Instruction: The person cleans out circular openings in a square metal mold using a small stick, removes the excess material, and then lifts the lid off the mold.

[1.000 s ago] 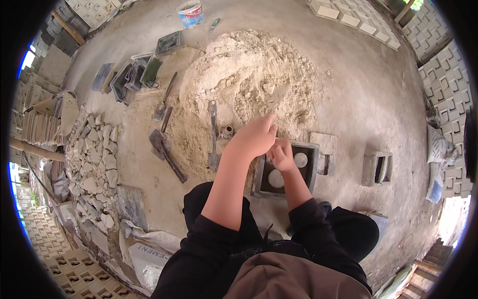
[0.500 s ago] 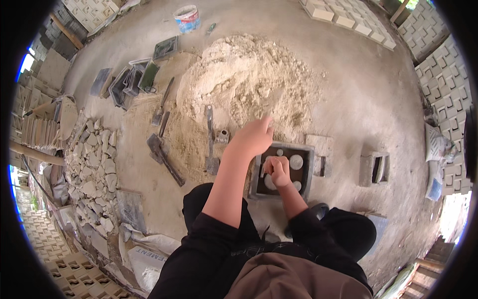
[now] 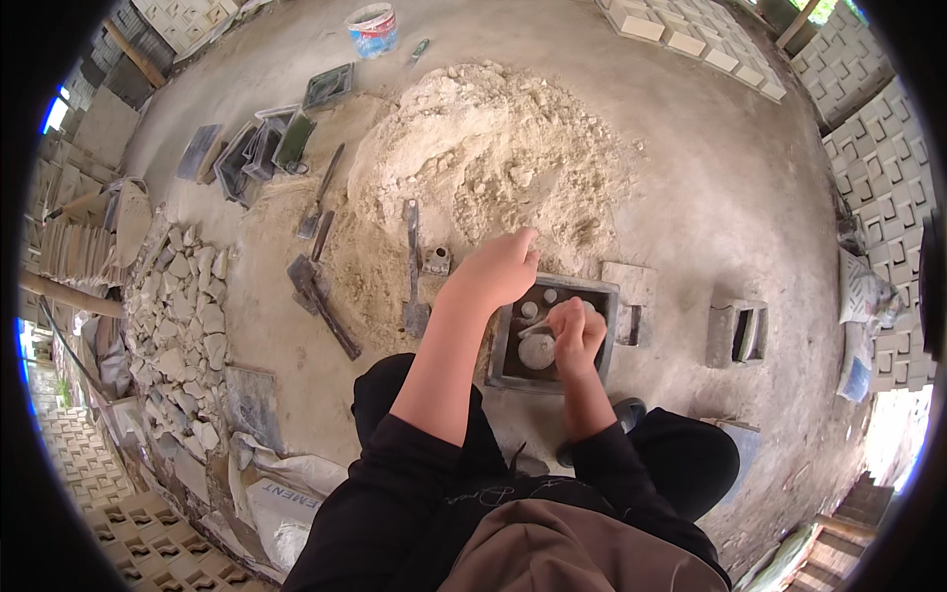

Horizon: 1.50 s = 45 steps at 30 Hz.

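Over the far left corner of a dark rectangular box (image 3: 500,375), my left hand (image 3: 500,268) hangs at the near edge of a pale powder heap (image 3: 473,138). Its fingers are curled; whatever they hold is hidden beneath. My right hand (image 3: 578,331) is closed above the box, its fingers pinched together. A thin pale piece (image 3: 534,328) shows beside its fingertips, too small to name. Inside the box lie several pale round pieces, a large one (image 3: 536,351) left of my right hand and a smaller one (image 3: 530,309) beyond it.
Left of the box lie a long-handled tool (image 3: 412,257), a small block with a hole (image 3: 437,260) and a hammer-like tool (image 3: 321,301). Broken pale chunks (image 3: 182,335) are piled farther left. A hollow block (image 3: 737,333) stands right; a bucket (image 3: 373,32) stands at the far side.
My right hand has moved right across the box, uncovering round pieces on its left side. My left hand has barely moved. The whole view has shifted slightly.
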Motion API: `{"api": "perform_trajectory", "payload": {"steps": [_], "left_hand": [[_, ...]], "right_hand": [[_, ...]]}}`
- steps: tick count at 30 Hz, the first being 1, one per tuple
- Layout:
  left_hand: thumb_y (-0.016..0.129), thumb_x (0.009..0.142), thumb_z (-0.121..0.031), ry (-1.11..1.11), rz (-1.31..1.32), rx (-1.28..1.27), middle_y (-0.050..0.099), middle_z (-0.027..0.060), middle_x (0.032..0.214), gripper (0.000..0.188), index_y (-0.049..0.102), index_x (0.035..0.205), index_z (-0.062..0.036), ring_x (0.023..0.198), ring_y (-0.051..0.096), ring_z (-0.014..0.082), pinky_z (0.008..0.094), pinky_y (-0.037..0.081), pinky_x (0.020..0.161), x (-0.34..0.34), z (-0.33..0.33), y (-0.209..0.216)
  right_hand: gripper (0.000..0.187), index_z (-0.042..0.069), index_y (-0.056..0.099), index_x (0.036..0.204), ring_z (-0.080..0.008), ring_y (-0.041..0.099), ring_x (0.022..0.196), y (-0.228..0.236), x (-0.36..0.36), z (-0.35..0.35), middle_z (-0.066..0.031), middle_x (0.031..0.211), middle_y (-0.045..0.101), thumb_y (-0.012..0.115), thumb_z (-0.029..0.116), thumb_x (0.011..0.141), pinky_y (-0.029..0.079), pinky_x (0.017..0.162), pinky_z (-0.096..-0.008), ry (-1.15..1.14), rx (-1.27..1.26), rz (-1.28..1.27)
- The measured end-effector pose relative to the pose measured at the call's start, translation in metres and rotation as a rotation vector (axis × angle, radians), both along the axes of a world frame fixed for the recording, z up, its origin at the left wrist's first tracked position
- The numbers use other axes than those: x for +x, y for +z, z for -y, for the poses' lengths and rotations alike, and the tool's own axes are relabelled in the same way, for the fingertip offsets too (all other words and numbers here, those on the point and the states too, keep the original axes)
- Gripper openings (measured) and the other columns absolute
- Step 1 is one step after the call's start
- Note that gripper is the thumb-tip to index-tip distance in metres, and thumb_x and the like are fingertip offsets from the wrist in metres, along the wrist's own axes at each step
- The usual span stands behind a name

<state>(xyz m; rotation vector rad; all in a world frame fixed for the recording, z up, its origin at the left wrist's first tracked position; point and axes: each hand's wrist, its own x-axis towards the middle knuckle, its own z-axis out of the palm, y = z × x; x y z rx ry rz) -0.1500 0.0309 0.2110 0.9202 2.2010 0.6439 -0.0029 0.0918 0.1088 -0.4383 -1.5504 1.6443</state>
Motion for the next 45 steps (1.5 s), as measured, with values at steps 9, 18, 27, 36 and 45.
{"api": "perform_trajectory", "payload": {"steps": [9,18,27,36,45], "left_hand": [[0.041,0.091,-0.026,-0.007,0.015,0.005,0.054,0.0179,0.116,0.038,0.043,0.125,-0.0092,0.106,0.052,0.0314,0.0398,0.041,0.087,0.004,0.003,0.002],[0.042,0.087,-0.023,0.031,-0.045,0.109,0.059,0.0161,0.102,0.033,0.048,0.115,-0.0055,0.097,0.056,0.032,0.0434,0.044,0.082,0.002,0.004,-0.007],[0.043,0.089,-0.025,0.027,-0.024,0.01,0.056,0.0163,0.113,0.037,0.045,0.122,-0.0071,0.104,0.053,0.0305,0.0397,0.042,0.086,-0.002,0.006,0.001],[0.044,0.089,-0.025,0.037,-0.051,0.076,0.058,0.0154,0.104,0.034,0.047,0.115,-0.0051,0.098,0.055,0.0317,0.0413,0.043,0.082,0.004,0.011,-0.008],[0.045,0.088,-0.025,0.059,-0.056,0.091,0.06,0.0157,0.099,0.031,0.049,0.111,-0.0042,0.094,0.057,0.0309,0.0425,0.044,0.079,0.006,0.013,-0.005]], "right_hand": [[0.042,0.003,0.043,0.052,-0.0059,0.033,0.045,-0.017,-0.007,-0.035,0.0002,0.048,0.042,0.042,0.014,0.092,0.032,0.045,-0.0244,-0.036,-0.082,0.097],[0.041,0.006,0.036,0.048,-0.0076,0.032,0.044,-0.041,0.017,-0.029,-0.0001,0.047,0.038,0.039,0.013,0.089,0.029,0.043,-0.0249,0.05,0.057,0.214],[0.04,0.003,0.042,0.051,-0.0072,0.033,0.043,-0.022,0.028,-0.011,0.0008,0.048,0.041,0.046,0.015,0.089,0.025,0.042,-0.0246,-0.207,0.037,0.423],[0.038,0.006,0.032,0.049,-0.0062,0.028,0.043,-0.009,0.012,-0.025,0.0018,0.046,0.033,0.044,0.009,0.085,0.022,0.041,-0.0242,-0.14,-0.024,0.27],[0.035,0.003,0.039,0.049,-0.0069,0.032,0.045,-0.011,-0.009,-0.043,0.0011,0.047,0.037,0.046,0.01,0.083,0.023,0.042,-0.0248,0.167,0.036,0.315]]}}
